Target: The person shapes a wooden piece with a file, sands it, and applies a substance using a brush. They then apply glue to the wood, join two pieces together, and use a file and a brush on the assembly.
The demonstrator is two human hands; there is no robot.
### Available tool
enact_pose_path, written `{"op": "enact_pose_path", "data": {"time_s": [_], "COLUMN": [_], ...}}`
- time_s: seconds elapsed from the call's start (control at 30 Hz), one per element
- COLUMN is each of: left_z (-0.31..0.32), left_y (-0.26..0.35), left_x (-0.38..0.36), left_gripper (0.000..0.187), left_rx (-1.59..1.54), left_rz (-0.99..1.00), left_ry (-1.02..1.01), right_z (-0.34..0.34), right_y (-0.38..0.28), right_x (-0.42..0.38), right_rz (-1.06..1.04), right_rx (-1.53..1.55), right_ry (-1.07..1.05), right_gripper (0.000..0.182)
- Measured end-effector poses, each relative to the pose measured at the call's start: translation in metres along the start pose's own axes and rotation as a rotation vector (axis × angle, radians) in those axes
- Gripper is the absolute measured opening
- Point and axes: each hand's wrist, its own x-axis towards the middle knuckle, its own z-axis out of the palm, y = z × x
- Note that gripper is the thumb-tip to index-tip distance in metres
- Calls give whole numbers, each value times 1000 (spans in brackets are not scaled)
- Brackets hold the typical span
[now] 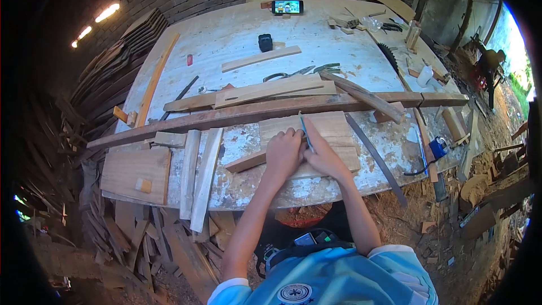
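Observation:
My left hand is closed over a short wooden strip, with one end of the strip sticking out to the left. Right beside it, my right hand is closed with its fingers pointing away from me, along a thin teal strip seen edge-on; its kind I cannot tell. The two hands meet at the thumbs. Under them lie flat wooden boards near the front of the worktable. A long dark wooden beam crosses the table just beyond.
Wooden pieces and a square board lie at left. A metal strip and a blue tape measure lie right. Farther off are scissors, a phone and a black block-shaped item. A person is at far right.

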Motion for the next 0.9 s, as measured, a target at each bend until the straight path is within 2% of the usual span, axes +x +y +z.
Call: {"op": "enact_pose_path", "data": {"time_s": [0.1, 0.27, 0.3, 0.4, 0.43, 0.53, 0.57, 0.67, 0.77, 0.87, 0.9], "left_z": [1, -9, -9, -7, -11, -10, -18, -9, -7, -15, -15], "left_y": [2, -5, -4, -4, -3, -4, -1, -8, -5, 1, -2], "left_x": [0, 11, 9, 7, 7, 11, 13, 11, 9, 12, 11], "left_gripper": [26, 30, 21, 22, 28, 26, 24, 23, 22, 27, 29], "left_rx": [-23, -158, -135, -111, -156, -183, -157, -128, -127, -140, -168], "left_rz": [-18, -90, -41, 4, -54, -89, -122, -38, -73, -110, -98], "left_ry": [-11, -159, -55, -7, -101, -137, -172, -65, -101, -139, -134], "right_z": [-4, -4, -3, -5, -1, 13, 12, 16, 8, 9, 7], "right_y": [-3, -2, -5, 0, 7, 1, -2, -5, -32, -23, -23], "right_x": [10, -24, -26, -2, 8, -2, -15, -26, 9, -23, -39], "right_rz": [104, 72, 89, 101, 49, 117, 1, -27, 299, 79, 102], "right_rx": [182, 28, 11, -7, -22, 40, -57, -98, 1, -102, -86], "right_ry": [17, 157, 173, 144, 161, 211, 226, 235, 128, 154, 113], "right_gripper": [73, 66, 66, 64, 62, 63, 64, 67, 69, 69, 71]}}
